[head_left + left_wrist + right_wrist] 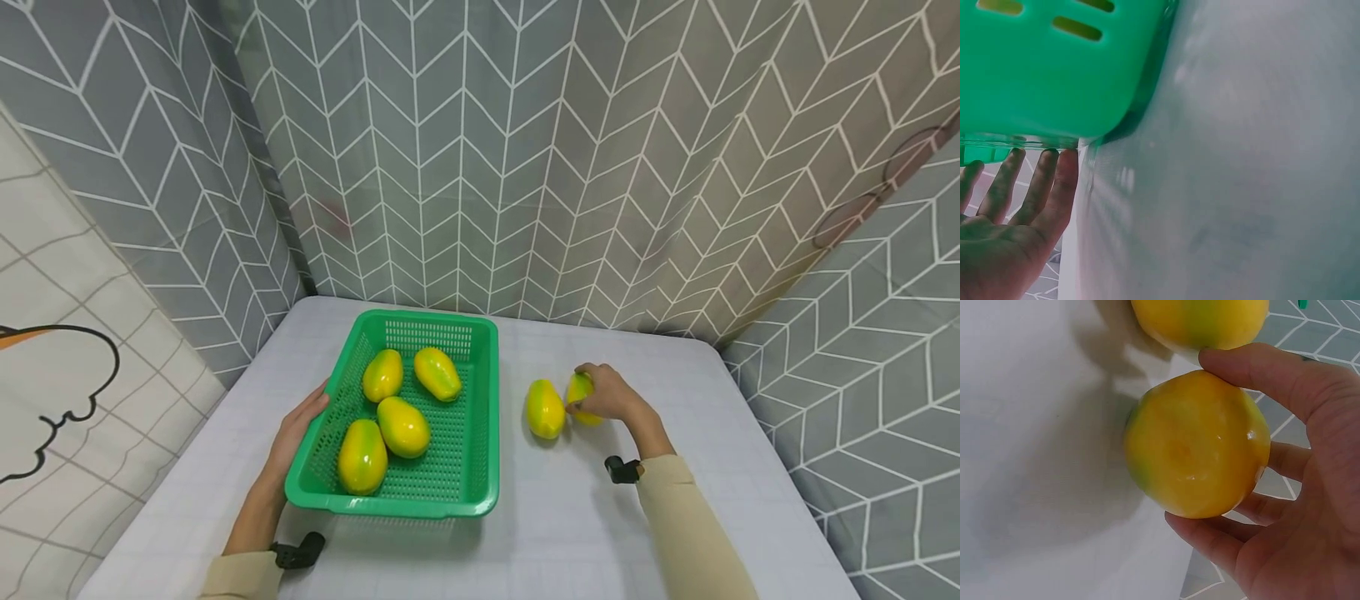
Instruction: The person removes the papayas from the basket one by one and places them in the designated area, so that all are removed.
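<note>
Head view: at the left side of the green basket (492, 417), the person's left hand (296, 427) touches the rim with fingers extended; its thumb is hard to make out. Inside the basket lie four yellow-green fruits (405, 427), and behind it hangs a patterned gray curtain (465, 167). Right of the basket, a loose fruit (545, 409) lies on the pale table (540, 525), between the basket and the held fruit (1194, 447), which the right hand (611, 395) grips between thumb and fingers.

The basket (442, 454) is green, the fruits (546, 409) yellow-green, the curtain (438, 183) white-chevroned grey.
</note>
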`<move>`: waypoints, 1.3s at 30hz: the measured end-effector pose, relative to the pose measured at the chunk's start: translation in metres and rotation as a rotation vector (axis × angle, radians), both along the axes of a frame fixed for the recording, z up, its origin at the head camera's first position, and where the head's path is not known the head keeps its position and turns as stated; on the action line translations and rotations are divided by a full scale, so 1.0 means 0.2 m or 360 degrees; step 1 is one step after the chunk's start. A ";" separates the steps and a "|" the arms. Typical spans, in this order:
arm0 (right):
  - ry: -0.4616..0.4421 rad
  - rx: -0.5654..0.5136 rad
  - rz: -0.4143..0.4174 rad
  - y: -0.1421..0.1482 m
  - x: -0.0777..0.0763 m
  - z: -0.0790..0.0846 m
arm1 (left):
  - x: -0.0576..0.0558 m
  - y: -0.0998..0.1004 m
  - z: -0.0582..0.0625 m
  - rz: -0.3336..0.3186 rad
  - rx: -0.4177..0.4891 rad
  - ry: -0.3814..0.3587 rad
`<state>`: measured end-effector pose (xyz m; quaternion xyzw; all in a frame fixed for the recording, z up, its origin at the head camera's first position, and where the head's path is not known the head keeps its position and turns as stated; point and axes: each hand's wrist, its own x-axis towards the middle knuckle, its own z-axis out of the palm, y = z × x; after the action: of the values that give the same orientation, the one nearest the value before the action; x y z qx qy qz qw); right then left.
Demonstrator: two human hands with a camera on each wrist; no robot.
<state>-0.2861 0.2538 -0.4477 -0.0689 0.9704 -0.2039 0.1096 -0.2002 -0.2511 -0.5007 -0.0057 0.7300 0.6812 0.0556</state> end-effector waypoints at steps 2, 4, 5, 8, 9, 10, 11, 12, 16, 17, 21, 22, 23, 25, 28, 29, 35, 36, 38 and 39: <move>-0.0006 0.0008 0.0008 0.00 0.01 0.00 | 0.00 0.00 0.00 0.0005 -0.0002 -0.0004; -0.0008 0.0008 0.0020 0.01 0.01 0.00 | 0.00 0.00 0.00 0.0009 -0.0004 0.0001; -0.0007 0.0008 0.0027 0.01 0.01 0.00 | 0.00 0.01 0.00 0.0010 -0.0002 -0.0001; -0.0005 0.0018 0.0042 0.01 0.02 0.00 | 0.00 0.01 0.00 0.0015 0.0012 0.0001; -0.0006 0.0020 0.0047 0.01 0.02 0.00 | 0.00 0.01 0.00 0.0018 0.0014 0.0006; -0.0010 0.0024 0.0052 0.02 0.02 0.00 | 0.00 0.01 0.00 0.0021 0.0018 0.0007; -0.0015 0.0027 0.0057 0.02 0.02 0.00 | 0.00 0.01 0.01 0.0023 0.0019 0.0002; -0.0021 0.0030 0.0061 0.02 0.02 0.00 | 0.00 0.01 0.01 0.0024 0.0021 0.0000; -0.0043 0.0037 0.0070 0.02 0.02 0.00 | 0.01 0.01 0.01 0.0023 0.0021 -0.0019; -0.0045 0.0038 0.0071 0.02 0.03 0.01 | 0.01 0.01 0.01 0.0023 0.0021 -0.0027; -0.0053 0.0037 0.0063 0.02 0.03 0.01 | 0.01 0.01 0.01 0.0014 0.0022 -0.0024; -0.0057 0.0035 0.0061 0.02 0.03 0.02 | 0.01 0.01 0.01 0.0011 0.0025 -0.0022; -0.0059 0.0034 0.0063 0.02 0.04 0.02 | 0.01 0.01 0.00 0.0009 0.0030 -0.0015; -0.0062 0.0035 0.0069 0.03 0.04 0.02 | 0.01 0.01 0.00 0.0001 0.0034 0.0003; -0.0059 0.0036 0.0091 0.03 0.05 0.02 | 0.01 0.01 0.01 0.0004 0.0030 0.0008; -0.0057 0.0035 0.0099 0.03 0.05 0.02 | 0.01 0.01 0.01 0.0007 0.0027 0.0008; -0.0082 0.0032 0.0127 0.03 0.07 0.04 | 0.01 0.01 0.01 0.0016 0.0009 0.0012; -0.0088 0.0034 0.0127 0.03 0.08 0.05 | 0.01 0.01 0.01 0.0016 0.0008 0.0012; -0.0094 0.0040 0.0129 0.04 0.08 0.05 | 0.01 0.01 0.01 0.0014 0.0009 0.0008; -0.0095 0.0042 0.0129 0.04 0.08 0.06 | 0.01 0.01 0.01 0.0013 0.0007 0.0004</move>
<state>-0.2697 0.2617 -0.4362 -0.1007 0.9657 -0.1885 0.1477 -0.1978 -0.2488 -0.4985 -0.0077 0.7284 0.6831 0.0519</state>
